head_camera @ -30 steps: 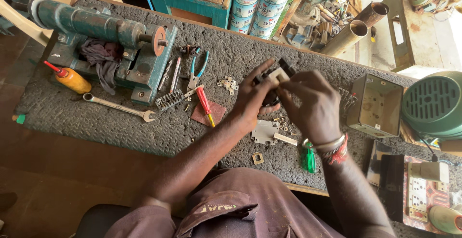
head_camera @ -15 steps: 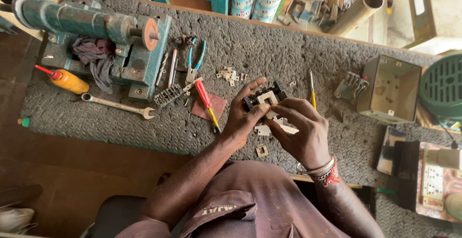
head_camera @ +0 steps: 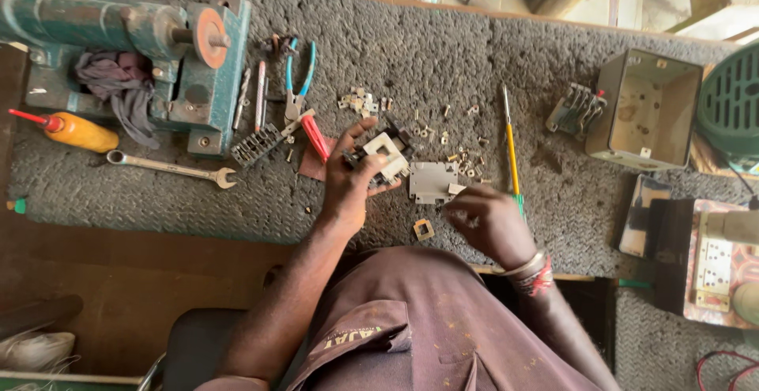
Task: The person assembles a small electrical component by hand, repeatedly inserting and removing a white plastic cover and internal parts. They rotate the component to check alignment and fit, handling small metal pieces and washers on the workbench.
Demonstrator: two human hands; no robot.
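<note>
My left hand [head_camera: 348, 181] grips a small black and cream switch part [head_camera: 382, 156] just above the grey carpeted bench [head_camera: 443, 59]. My right hand [head_camera: 486, 217] rests lower right of it, fingers curled over something small that I cannot make out. Between the hands lies a grey metal plate [head_camera: 432, 181]. A small square brass-coloured piece [head_camera: 424, 229] sits near the bench's front edge. Several loose screws and small parts [head_camera: 451, 150] are scattered behind the plate. A yellow-handled screwdriver [head_camera: 511, 150] lies just right of them.
A teal bench machine [head_camera: 134, 39] with a rag stands at the left, with an orange oil bottle [head_camera: 75, 132], a spanner [head_camera: 170, 167], blue pliers [head_camera: 296, 83] and a red-handled tool [head_camera: 315, 136]. An open grey metal box [head_camera: 650, 110] sits at the right.
My right hand has come off the switch part and dropped to the bench right of the metal plate. My left hand alone holds the part. The camera has moved closer.
</note>
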